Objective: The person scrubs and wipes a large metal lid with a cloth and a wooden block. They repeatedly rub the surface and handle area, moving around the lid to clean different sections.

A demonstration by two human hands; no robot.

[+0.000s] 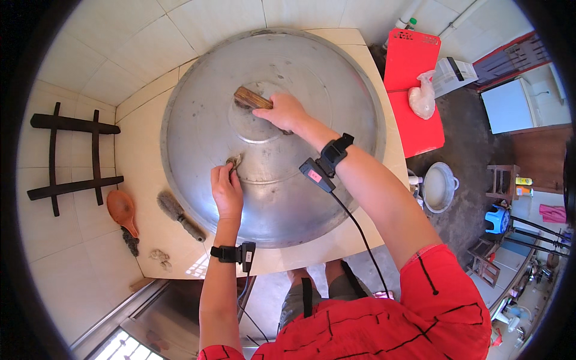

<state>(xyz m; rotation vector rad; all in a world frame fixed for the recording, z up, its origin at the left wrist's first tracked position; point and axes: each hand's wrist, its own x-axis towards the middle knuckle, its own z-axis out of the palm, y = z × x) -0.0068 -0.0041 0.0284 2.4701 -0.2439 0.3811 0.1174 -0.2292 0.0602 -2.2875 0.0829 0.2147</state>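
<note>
A large round metal lid point(297, 211) lies on a tiled counter in front of me. My right hand point(286, 110) is closed around the wooden handle point(253, 97) at the lid's centre. Left of the handle and lower down, my left hand point(226, 186) pinches a small crumpled scrap of cloth or paper point(235, 161) against the lid's surface. The part of the scrap under my fingers is hidden. Dark smudges and scuffs mark the metal around the handle.
On the counter's left lie a worn brush point(180, 215), an orange ladle point(121, 209) and another crumpled scrap point(160, 258). A dark wooden rack point(74, 153) is near the left wall. Rightward are a red folding board point(409, 58) holding a plastic bag point(423, 96), and a metal basin point(438, 186).
</note>
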